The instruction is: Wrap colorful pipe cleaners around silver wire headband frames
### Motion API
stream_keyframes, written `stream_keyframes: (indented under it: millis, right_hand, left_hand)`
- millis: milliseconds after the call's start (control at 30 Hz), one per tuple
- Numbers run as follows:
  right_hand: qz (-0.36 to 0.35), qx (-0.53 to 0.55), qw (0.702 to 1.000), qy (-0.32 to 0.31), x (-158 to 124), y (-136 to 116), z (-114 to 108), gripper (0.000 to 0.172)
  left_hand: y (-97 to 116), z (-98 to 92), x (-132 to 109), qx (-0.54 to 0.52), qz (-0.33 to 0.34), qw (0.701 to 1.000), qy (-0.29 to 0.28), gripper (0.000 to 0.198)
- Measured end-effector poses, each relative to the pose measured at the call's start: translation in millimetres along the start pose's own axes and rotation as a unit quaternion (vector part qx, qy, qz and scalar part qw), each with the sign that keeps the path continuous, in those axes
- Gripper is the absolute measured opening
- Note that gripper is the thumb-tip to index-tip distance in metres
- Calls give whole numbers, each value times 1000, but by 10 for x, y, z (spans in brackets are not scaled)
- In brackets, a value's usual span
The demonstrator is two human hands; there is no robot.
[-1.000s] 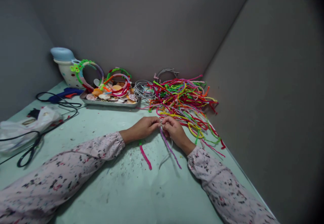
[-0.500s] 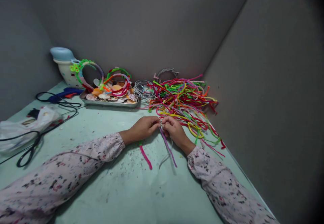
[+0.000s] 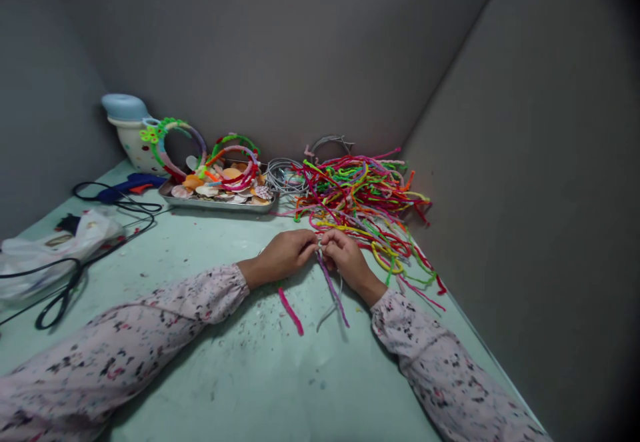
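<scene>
**Purple strip runs toward the near side from the meeting fingertips of left hand and right hand**

The two hands meet over the middle of the table, and both are closed in a small pinch. The fingertips seem to grasp the far end of the purple strip, one hand from each side. What exactly lies inside the pinch is too small to tell.

The long axis of the strip goes from this far end to the near side, and it leans to the right. Its free near end lies below the hands, in the space between the two forearms. Because of this lean, the right hand is nearer to the most part of its length.

A thin grey wire also comes out under the right hand; it curves toward the near left and so seems to cross the line of the strip. A pink strip lies apart, to the left, on the near side of the left hand. The pile of coloured strips is on the far right, beyond the hands.
</scene>
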State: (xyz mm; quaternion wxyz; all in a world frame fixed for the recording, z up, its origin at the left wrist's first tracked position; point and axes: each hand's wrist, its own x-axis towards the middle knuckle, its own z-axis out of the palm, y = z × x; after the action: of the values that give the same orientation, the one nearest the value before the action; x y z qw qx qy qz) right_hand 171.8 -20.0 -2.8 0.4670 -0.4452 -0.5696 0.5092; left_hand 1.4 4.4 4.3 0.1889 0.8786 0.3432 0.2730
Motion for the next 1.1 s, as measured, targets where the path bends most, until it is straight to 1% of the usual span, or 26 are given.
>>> stream_keyframes:
  millis: [167, 300, 533, 633, 800, 867, 967, 1100]
  right_hand:
    - [1, -5, 1000, 0, -7, -2, -1, 10]
    - [2, 1, 1000, 1, -6, 1, -4, 10]
    - [-2, 9, 1000, -2, -11, -14, 1, 9]
    - [9, 32, 999, -12, -13, -11, -10, 9]
    - [33, 78, 996, 5, 19, 15, -44, 22]
    - [38, 80, 996, 12, 35, 31, -56, 22]
    - [31, 61, 997, 22, 44, 51, -63, 21]
    - [20, 35, 999, 7, 31, 59, -58, 22]
  left_hand:
    - [19, -16, -7, -32, -6, 999, 0, 17]
    - [29, -20, -14, -25, -7, 1000, 5, 14]
    - [37, -27, -18, -14, 0, 1000, 9, 16]
    - [58, -44, -10, -50, -2, 999, 6, 18]
    - [63, -59, 13, -141, -21, 990, 15, 22]
    - [47, -54, 21, -172, -41, 984, 24, 23]
    - [24, -41, 30, -226, -89, 970, 31, 23]
    - [15, -34, 34, -287, -127, 949, 29, 22]
